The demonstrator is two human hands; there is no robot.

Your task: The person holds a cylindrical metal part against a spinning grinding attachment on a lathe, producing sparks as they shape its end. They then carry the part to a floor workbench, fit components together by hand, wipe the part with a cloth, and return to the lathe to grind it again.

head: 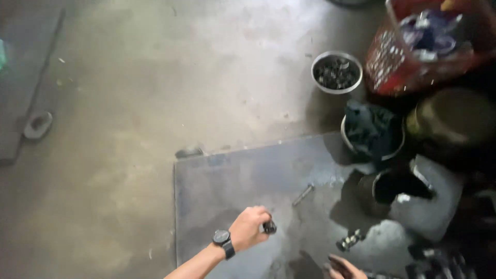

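left hand [249, 227]: fingers closed on small dark part [269, 226], mid metal sheet [227, 181] | right hand [345, 267]: bottom edge, grip unclear | clutter right, bare floor [129, 103] left

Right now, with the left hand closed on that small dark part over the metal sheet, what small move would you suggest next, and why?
Probably bring the left hand, closed around the small dark part, across to the right hand low at the frame's edge. Both hover over the grey metal sheet, a short way apart; the picture is blurred, so this is tentative.
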